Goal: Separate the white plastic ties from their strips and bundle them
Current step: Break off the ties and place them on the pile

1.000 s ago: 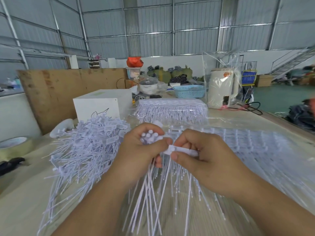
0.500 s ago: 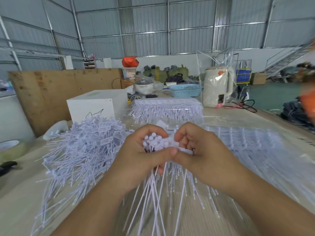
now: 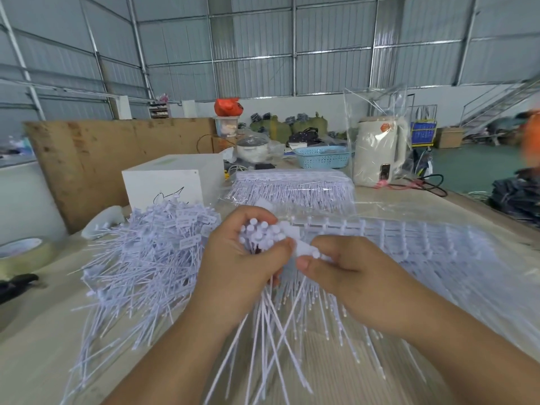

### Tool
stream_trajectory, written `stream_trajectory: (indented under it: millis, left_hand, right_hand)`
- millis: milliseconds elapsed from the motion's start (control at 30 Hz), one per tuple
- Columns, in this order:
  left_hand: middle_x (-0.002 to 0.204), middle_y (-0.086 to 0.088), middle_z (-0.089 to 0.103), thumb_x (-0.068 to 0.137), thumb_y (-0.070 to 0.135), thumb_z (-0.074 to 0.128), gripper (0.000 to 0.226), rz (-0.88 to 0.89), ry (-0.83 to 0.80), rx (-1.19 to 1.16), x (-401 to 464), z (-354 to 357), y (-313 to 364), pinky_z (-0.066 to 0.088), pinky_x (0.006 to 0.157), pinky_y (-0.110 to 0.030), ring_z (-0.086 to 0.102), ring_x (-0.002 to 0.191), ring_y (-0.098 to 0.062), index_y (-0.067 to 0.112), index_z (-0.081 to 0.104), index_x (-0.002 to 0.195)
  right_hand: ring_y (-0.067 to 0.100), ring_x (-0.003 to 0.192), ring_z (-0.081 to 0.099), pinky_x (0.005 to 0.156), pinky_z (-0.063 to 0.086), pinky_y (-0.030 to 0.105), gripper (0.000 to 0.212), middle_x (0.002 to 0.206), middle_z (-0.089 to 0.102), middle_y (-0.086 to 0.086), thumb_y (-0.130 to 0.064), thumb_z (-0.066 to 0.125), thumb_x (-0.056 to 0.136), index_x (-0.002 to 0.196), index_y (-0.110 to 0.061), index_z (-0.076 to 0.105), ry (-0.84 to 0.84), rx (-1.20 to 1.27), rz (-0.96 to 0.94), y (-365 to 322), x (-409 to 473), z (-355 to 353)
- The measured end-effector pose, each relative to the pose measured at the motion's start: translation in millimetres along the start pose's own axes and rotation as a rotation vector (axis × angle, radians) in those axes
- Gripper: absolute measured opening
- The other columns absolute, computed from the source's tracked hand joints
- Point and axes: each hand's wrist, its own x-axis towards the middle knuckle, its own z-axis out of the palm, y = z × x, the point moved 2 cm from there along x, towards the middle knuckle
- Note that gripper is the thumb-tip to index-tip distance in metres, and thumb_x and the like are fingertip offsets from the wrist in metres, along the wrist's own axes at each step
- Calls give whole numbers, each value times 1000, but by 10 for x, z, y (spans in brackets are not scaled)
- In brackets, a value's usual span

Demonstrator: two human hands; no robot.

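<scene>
The left hand (image 3: 248, 258) grips a bundle (image 3: 260, 235) of loose ties, heads up, tails hanging toward the bench (image 3: 35, 346). Just right of it, touching, the right hand (image 3: 344, 270) pinches a tie head (image 3: 305, 248), apparently on the strip (image 3: 409, 238) running rightward.

Light: bright, even and diffuse, cool in tone.
Shadows: soft and faint; a weak one under the loose ties (image 3: 140, 258) on the table (image 3: 35, 361).
Glare: mild sheen on the clear plastic bag (image 3: 377, 124).
Blur: orange figure (image 3: 530, 141) at right edge smeared; right hand (image 3: 347, 276) slightly soft.
Distortion: wide-angle; wall beams (image 3: 17, 54) bow and lean at the edges.
</scene>
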Motion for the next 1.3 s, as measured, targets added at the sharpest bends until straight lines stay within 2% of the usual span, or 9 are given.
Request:
stream_trajectory:
  millis: [133,300,467,567,667,900,1000,1167,1300]
  left_hand:
    - [60,-3,62,66,-5,79,30,-126,-77,-81,20,33,-36,47,37,-25,49,37,-16,7,59,87]
    - [56,-3,61,65,-6,76,29,-192,-32,-161,29,48,-56,45,37,-23,48,36,-14,9,60,83]
    - [58,-5,60,72,-12,72,30,-162,132,-219,-14,129,-84,45,40,-23,49,40,-13,16,61,78]
    - [58,-6,59,74,-9,70,36,-212,191,-313,-30,167,-90,45,41,-22,52,43,-11,26,65,70]
    - [58,-6,59,75,-7,69,32,-316,232,-434,-34,182,-87,46,42,-21,53,44,-11,25,66,76]
    - [51,-2,49,80,-3,65,25,-512,197,-525,2,157,-103,41,36,-15,45,37,-7,18,56,90]
    - [58,-6,50,80,-4,64,25,-506,188,-455,41,77,-109,38,35,-15,43,36,-9,12,55,97]
    - [50,-5,53,76,-8,65,24,-424,178,-229,117,-54,-132,35,35,-18,40,33,-12,8,55,91]
    - [47,-5,53,74,-9,68,26,-423,152,-161,132,-72,-129,35,37,-19,40,33,-14,8,59,92]
  right_hand:
    - [8,50,35,51,30,25,34,55,38,-11,-40,52,97,79,-11,55,-48,15,31,37,-23,22]
    - [5,49,34,50,29,21,36,51,39,-14,-40,48,99,65,-46,58,-124,28,-1,-28,-32,56]
    - [9,50,36,54,32,32,39,53,41,-8,-44,50,96,79,-10,58,62,-26,17,2,-9,123]
    - [11,52,51,56,42,32,29,59,59,-18,-37,52,97,74,-21,61,197,6,-1,-55,-15,194]
    - [-1,56,57,52,40,16,25,66,63,-30,-35,50,97,77,-29,63,284,-38,-25,-107,-11,280]
    - [13,53,45,48,31,31,30,55,41,-12,-33,51,98,72,-20,44,415,-421,-106,-68,34,395]
    - [18,43,44,39,25,23,32,50,42,-10,-37,48,92,65,-19,46,471,-586,-218,-157,39,361]
    - [22,38,48,33,32,26,34,47,51,-2,-35,51,89,66,-13,60,355,-789,-357,-195,54,300]
    - [26,49,53,43,32,29,30,56,49,-2,-36,55,94,74,-15,56,181,-818,-257,-187,49,251]
